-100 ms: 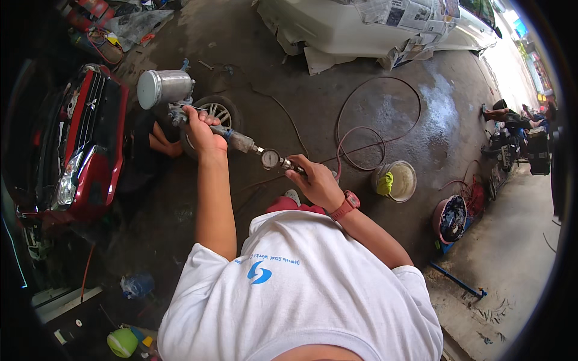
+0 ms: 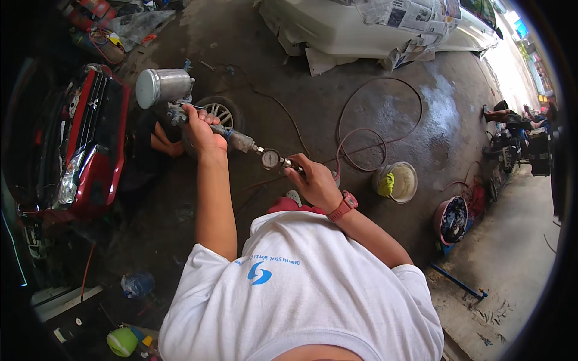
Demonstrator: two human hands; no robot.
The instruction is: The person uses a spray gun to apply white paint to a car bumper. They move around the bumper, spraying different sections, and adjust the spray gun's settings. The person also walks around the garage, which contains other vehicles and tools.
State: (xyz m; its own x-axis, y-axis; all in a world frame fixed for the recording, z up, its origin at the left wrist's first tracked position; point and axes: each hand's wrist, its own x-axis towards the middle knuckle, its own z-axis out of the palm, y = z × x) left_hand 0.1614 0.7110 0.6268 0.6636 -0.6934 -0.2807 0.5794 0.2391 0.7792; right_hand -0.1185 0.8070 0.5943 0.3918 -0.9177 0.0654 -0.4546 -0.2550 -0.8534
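Observation:
My left hand [image 2: 206,133] is closed around the handle of a metal spray gun [image 2: 177,113], with its thumb and fingers wrapped near the gun body. A silvery paint cup [image 2: 171,86] with a pale round end sits on the gun, tilted to the left. From the handle's lower end a connector leads to a round pressure gauge [image 2: 270,159]. Beside the gauge my right hand [image 2: 319,185], a red watch [image 2: 344,206] at its wrist, grips the hose coupling [image 2: 294,164]. Part of the coupling is hidden by the fingers.
A wheel [image 2: 220,114] lies beyond my left hand, next to a person's bare legs [image 2: 167,142]. A red car front [image 2: 90,156] stands left; a white car [image 2: 337,27] with newspaper masking is ahead. Hose [image 2: 415,99] coils near a bucket [image 2: 404,182]. A tub [image 2: 450,219] stands right.

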